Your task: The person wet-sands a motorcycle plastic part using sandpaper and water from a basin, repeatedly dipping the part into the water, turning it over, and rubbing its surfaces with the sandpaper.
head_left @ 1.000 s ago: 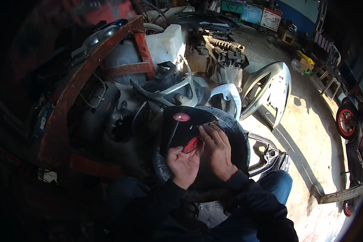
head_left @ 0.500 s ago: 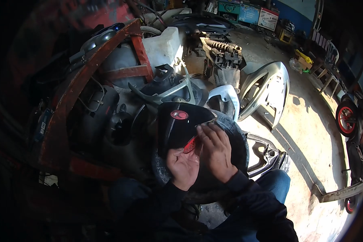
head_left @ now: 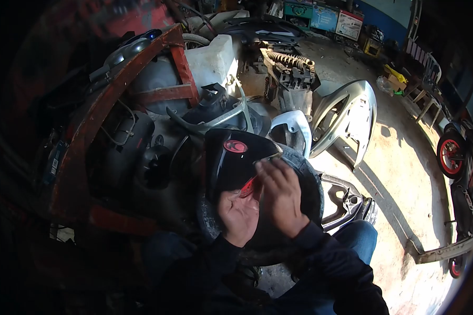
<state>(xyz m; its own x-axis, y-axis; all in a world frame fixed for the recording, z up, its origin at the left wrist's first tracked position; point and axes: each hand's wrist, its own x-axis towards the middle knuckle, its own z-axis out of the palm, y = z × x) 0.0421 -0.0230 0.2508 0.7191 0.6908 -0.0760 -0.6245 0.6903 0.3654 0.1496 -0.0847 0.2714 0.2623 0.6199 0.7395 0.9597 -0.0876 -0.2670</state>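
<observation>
A glossy black body panel, like a motorcycle fairing, lies over a dark tyre in front of me. It bears a round red emblem at its upper part and a red decal near its lower right edge. My left hand, palm turned up, grips the panel's lower edge by the decal, its fingers partly hidden. Bent and pressed together, the fingers of my right hand rest against the panel's right edge. Whatever lies under those fingertips is hidden.
Beyond the tyre stand a pale blue panel, a silver fairing and a frame part with a spring. A rusty red metal frame rises at left. A black part lies right, and a motorcycle wheel is farther right.
The black panel has tilted slightly, and its emblem now shows more clearly and a little higher. Both hands stay in nearly the same place.
</observation>
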